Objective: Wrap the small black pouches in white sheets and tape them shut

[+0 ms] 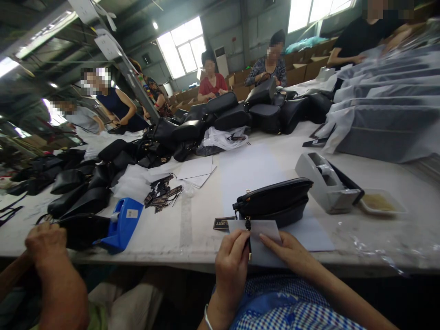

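A black zippered bag [278,201] lies on its side on the table in front of me. At its left end hangs a dark zipper pull or tassel with a gold tip [250,256]. My left hand [233,252] is closed with fingertips pinched on this pull. A translucent white sheet [266,231] lies behind the pull, and my right hand [285,247] holds its right side between thumb and fingers. A black tag with gold lettering [222,223] rests on the table by the bag's left end.
A grey tape dispenser [325,183] and a shallow tray [381,201] stand right. Left are a blue dispenser [125,222], loose tags [161,195] and a neighbour's hands [46,238]. Black bags [223,114] pile behind; wrapped bags [388,128] stand back right. Several people work beyond.
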{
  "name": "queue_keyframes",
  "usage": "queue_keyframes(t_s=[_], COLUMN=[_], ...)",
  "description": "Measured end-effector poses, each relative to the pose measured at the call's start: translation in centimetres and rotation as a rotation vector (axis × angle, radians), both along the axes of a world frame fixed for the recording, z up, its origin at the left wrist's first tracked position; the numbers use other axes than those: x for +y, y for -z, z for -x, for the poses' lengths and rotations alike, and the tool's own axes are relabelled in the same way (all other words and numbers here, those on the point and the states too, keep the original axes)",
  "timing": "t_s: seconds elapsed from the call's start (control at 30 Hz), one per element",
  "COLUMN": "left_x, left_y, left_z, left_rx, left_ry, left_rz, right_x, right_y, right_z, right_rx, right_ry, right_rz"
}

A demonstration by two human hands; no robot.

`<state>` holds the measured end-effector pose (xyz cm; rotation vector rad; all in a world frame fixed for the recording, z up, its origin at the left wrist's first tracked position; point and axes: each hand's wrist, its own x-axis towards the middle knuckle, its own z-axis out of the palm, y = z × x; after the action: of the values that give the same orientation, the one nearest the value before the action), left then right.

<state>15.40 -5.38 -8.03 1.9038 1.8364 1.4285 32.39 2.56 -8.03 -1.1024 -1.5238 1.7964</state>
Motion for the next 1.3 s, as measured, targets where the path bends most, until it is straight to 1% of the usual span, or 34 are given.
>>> queue_keyframes(t_s=[0.1, 0.2, 0.27, 0.37, 0.4, 0.43, 0.5, 0.53, 0.57, 0.6, 0.67, 0.7, 0.73, 0.77, 0.8, 0.9, 0.93, 0.97, 1.0, 1.03, 1.13, 1.17, 1.23, 1.3], left_x=[-0.1, -0.1, -0.3, -0.9, -1.0, -0.9, -0.4, 0.0, 0.5, 0.9, 1.6, 1.8, 1.9, 2.0, 2.0, 1.8, 1.8, 1.8, 1.8, 1.9, 1.9, 1.9, 1.8, 1.7], left_y=[0.6, 0.9, 0.8, 0.2, 0.0, -0.1, -0.2, -0.2, -0.1, -0.2, -0.4, -0.6, -0.8, -1.1, -1.3, -1.3, -1.1, -0.9, -0.6, -0.4, 0.0, 0.0, 0.0, -0.2], left_z=[-0.1, -0.3, -0.2, 0.4, 0.8, 1.3, 2.3, 2.7, 3.1, 3.2, 3.1, 2.8, 2.4, 1.9, 1.3, 0.0, -0.2, -0.3, -0.4, -0.3, 0.0, 0.0, 0.1, 0.0], left_rx=[0.144, 0.203, 0.193, 0.088, 0.026, -0.053, -0.269, -0.408, -0.564, -0.727, -1.012, -1.098, -1.137, -1.139, -1.12, -1.054, -1.044, -1.038, -1.033, -1.025, -0.982, -0.963, -0.936, -0.923], left_ry=[0.081, 0.082, 0.105, 0.207, 0.192, 0.127, -0.095, -0.187, -0.226, -0.195, -0.012, 0.082, 0.143, 0.165, 0.15, 0.038, 0.011, -0.006, -0.018, -0.025, -0.043, -0.047, -0.045, -0.03], left_rz=[-0.036, -0.079, -0.054, 0.058, 0.079, 0.09, 0.111, 0.147, 0.214, 0.317, 0.551, 0.648, 0.706, 0.721, 0.7, 0.576, 0.554, 0.547, 0.547, 0.552, 0.544, 0.536, 0.515, 0.491], right_x=[-0.4, -0.3, 0.0, 0.4, 0.5, 0.5, 0.4, 0.3, 0.3, 0.2, 0.2, 0.3, 0.4, 0.5, 0.6, 0.7, 0.7, 0.6, 0.5, 0.3, -0.2, -0.4, -0.6, -0.8], right_y=[0.2, 0.1, -0.1, -0.6, -0.8, -0.9, -1.1, -1.1, -1.1, -1.1, -0.9, -0.7, -0.6, -0.5, -0.4, -0.2, -0.2, -0.2, -0.2, -0.1, 0.0, 0.1, 0.3, 0.5], right_z=[1.1, 1.8, 2.1, 2.4, 2.5, 2.5, 2.7, 2.7, 2.7, 2.7, 2.7, 2.7, 2.6, 2.6, 2.5, 2.3, 2.1, 1.9, 1.7, 1.4, 0.6, 0.5, 0.5, 1.1], right_rx=[0.094, 0.128, 0.129, 0.122, 0.118, 0.116, 0.133, 0.147, 0.159, 0.165, 0.156, 0.141, 0.114, 0.078, 0.034, -0.097, -0.125, -0.134, -0.116, -0.064, 0.182, 0.233, 0.25, 0.218], right_ry=[0.052, 0.134, 0.152, 0.14, 0.145, 0.156, 0.177, 0.177, 0.173, 0.169, 0.165, 0.165, 0.16, 0.154, 0.15, 0.193, 0.221, 0.237, 0.231, 0.208, 0.122, 0.117, 0.122, 0.13], right_rz=[0.124, 0.177, 0.164, 0.147, 0.144, 0.144, 0.164, 0.186, 0.209, 0.228, 0.234, 0.219, 0.192, 0.152, 0.098, -0.117, -0.177, -0.205, -0.187, -0.124, 0.165, 0.221, 0.234, 0.178])
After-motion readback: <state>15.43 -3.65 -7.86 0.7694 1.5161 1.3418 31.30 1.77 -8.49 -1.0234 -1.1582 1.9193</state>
